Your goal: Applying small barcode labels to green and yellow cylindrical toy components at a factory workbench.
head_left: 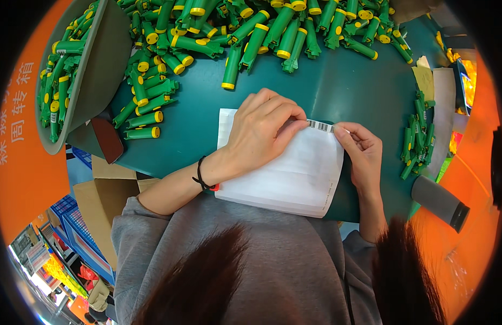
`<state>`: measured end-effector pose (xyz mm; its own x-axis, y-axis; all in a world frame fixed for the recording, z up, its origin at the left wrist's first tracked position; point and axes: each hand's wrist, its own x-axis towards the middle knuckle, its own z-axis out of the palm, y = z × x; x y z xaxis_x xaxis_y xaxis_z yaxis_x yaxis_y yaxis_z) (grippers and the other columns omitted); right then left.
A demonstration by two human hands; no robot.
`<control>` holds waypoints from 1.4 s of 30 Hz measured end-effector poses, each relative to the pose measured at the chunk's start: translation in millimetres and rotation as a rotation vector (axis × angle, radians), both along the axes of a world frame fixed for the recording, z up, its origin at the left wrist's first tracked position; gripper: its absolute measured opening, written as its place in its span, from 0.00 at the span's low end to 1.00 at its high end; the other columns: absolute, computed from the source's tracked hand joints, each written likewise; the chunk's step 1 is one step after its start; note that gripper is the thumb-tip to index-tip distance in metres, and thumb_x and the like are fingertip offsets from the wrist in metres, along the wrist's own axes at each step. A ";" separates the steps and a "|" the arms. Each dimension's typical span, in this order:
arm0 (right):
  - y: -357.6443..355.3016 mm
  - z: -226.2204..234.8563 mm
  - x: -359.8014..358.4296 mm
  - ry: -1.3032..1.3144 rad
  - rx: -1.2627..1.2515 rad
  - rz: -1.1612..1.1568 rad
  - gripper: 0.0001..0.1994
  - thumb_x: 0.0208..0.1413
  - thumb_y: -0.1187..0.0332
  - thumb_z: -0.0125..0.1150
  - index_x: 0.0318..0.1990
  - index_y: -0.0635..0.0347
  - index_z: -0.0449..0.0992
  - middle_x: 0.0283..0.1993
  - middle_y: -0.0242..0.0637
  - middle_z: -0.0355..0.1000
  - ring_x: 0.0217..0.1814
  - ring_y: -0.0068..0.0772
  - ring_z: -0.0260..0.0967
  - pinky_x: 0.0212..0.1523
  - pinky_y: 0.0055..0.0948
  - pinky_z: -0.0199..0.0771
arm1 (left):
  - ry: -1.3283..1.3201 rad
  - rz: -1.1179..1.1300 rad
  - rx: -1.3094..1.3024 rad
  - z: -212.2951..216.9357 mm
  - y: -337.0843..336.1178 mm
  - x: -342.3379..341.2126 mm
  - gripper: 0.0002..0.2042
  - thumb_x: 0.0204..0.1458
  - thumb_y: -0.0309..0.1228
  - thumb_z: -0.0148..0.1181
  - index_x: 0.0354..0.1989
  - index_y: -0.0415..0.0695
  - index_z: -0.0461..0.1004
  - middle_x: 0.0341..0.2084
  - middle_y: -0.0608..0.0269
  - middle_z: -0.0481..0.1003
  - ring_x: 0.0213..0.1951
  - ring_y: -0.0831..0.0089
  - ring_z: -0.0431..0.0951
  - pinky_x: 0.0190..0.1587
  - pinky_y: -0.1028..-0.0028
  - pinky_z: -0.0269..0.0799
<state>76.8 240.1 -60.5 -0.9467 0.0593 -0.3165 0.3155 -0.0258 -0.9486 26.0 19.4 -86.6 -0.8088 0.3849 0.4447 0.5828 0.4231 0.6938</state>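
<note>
A white sheet [294, 179] lies at the near edge of the green table, partly under my left arm. Along its far edge is a small barcode label [320, 126]. My left hand [264, 122] rests over the sheet, thumb and forefinger pinched at the label's left end. At the label's right end, the thumb and bent fingers of my right hand [362, 149] pinch the corner. Whether the label is still stuck to the sheet I cannot make out. Beyond my hands lie many green plastic tubes [254, 46] with yellow ends, heaped across the far side.
On the left, a grey tub [99, 70] holds more green tubes, some with labels. A dark red flat piece [107, 140] sits beside it. Several green tubes [419, 135] lie at the right edge, near a grey cylinder [439, 203]. An open cardboard box [99, 208] stands below left.
</note>
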 end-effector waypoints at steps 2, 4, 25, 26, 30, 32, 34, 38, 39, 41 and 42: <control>-0.5 0.9 0.2 -0.001 0.011 -0.004 0.08 0.60 0.72 0.63 0.42 0.69 0.80 0.36 0.31 0.77 0.37 0.15 0.71 0.42 0.16 0.69 | 0.013 -0.001 0.005 -1.6 0.4 -0.7 0.06 0.46 0.27 0.69 0.32 0.45 0.77 0.30 0.67 0.77 0.38 0.65 0.74 0.39 0.68 0.65; 0.3 1.0 0.3 0.004 0.029 -0.014 0.08 0.60 0.72 0.63 0.42 0.69 0.79 0.35 0.30 0.77 0.37 0.15 0.71 0.42 0.16 0.69 | 0.035 -0.030 -0.002 -1.0 2.2 -3.1 0.07 0.46 0.27 0.68 0.32 0.45 0.77 0.31 0.66 0.77 0.38 0.64 0.73 0.41 0.67 0.65; 16.7 9.9 -45.5 0.333 0.122 -0.012 0.16 0.56 0.82 0.61 0.52 0.69 0.73 0.47 0.36 0.73 0.46 0.24 0.71 0.46 0.20 0.72 | -0.138 -0.069 0.267 47.4 -15.0 -12.7 0.07 0.46 0.22 0.69 0.32 0.42 0.76 0.35 0.64 0.79 0.39 0.65 0.75 0.44 0.69 0.69; 7.3 13.9 -34.3 0.350 0.086 -0.014 0.16 0.55 0.84 0.61 0.52 0.70 0.72 0.51 0.40 0.71 0.47 0.26 0.72 0.48 0.23 0.73 | -0.106 -0.092 0.254 59.7 -13.9 -11.9 0.07 0.46 0.22 0.69 0.32 0.43 0.76 0.35 0.64 0.79 0.39 0.65 0.75 0.44 0.70 0.69; -6.5 16.8 -5.7 0.372 0.002 0.049 0.18 0.52 0.87 0.61 0.52 0.73 0.72 0.53 0.43 0.71 0.53 0.30 0.72 0.51 0.26 0.76 | -0.253 -0.229 0.248 79.9 -2.0 -11.2 0.04 0.50 0.22 0.66 0.33 0.41 0.77 0.37 0.59 0.79 0.43 0.68 0.76 0.50 0.70 0.67; -6.5 16.0 2.5 0.394 -0.073 0.065 0.19 0.50 0.88 0.63 0.51 0.74 0.72 0.52 0.45 0.72 0.53 0.32 0.73 0.51 0.28 0.78 | -0.338 -0.239 0.212 80.0 1.9 -11.3 0.04 0.51 0.22 0.65 0.33 0.40 0.77 0.37 0.59 0.79 0.43 0.69 0.76 0.50 0.70 0.68; -6.0 17.8 5.2 0.404 -0.041 0.071 0.19 0.49 0.88 0.65 0.51 0.74 0.72 0.51 0.46 0.72 0.52 0.32 0.73 0.51 0.28 0.79 | -0.420 -0.250 0.178 81.0 3.9 -9.1 0.04 0.51 0.22 0.65 0.33 0.39 0.77 0.37 0.60 0.79 0.42 0.70 0.77 0.49 0.71 0.69; -7.6 19.1 8.3 0.405 -0.066 0.062 0.20 0.48 0.87 0.67 0.51 0.75 0.73 0.50 0.46 0.73 0.51 0.32 0.74 0.49 0.27 0.79 | -0.532 -0.222 0.189 80.9 6.9 -4.2 0.04 0.53 0.23 0.64 0.35 0.37 0.77 0.37 0.60 0.79 0.41 0.73 0.77 0.48 0.73 0.70; -8.0 19.7 9.1 0.403 -0.068 0.058 0.20 0.48 0.87 0.67 0.51 0.75 0.73 0.50 0.46 0.73 0.51 0.32 0.74 0.49 0.27 0.79 | -0.537 -0.211 0.185 80.5 7.5 -3.3 0.04 0.53 0.23 0.64 0.35 0.37 0.77 0.36 0.60 0.79 0.40 0.73 0.77 0.47 0.73 0.70; -8.8 20.0 10.5 0.434 -0.063 0.067 0.20 0.48 0.87 0.67 0.51 0.76 0.73 0.51 0.46 0.73 0.52 0.32 0.74 0.49 0.26 0.79 | -0.548 -0.196 0.183 81.1 7.6 -2.0 0.04 0.53 0.23 0.64 0.35 0.37 0.78 0.36 0.60 0.79 0.40 0.74 0.77 0.46 0.74 0.70; -8.5 20.2 10.9 0.431 -0.065 0.066 0.20 0.48 0.87 0.67 0.51 0.76 0.73 0.51 0.46 0.73 0.52 0.32 0.74 0.49 0.26 0.79 | -0.555 -0.181 0.184 81.3 7.7 -1.6 0.04 0.53 0.23 0.64 0.35 0.37 0.78 0.35 0.60 0.79 0.40 0.74 0.76 0.45 0.75 0.70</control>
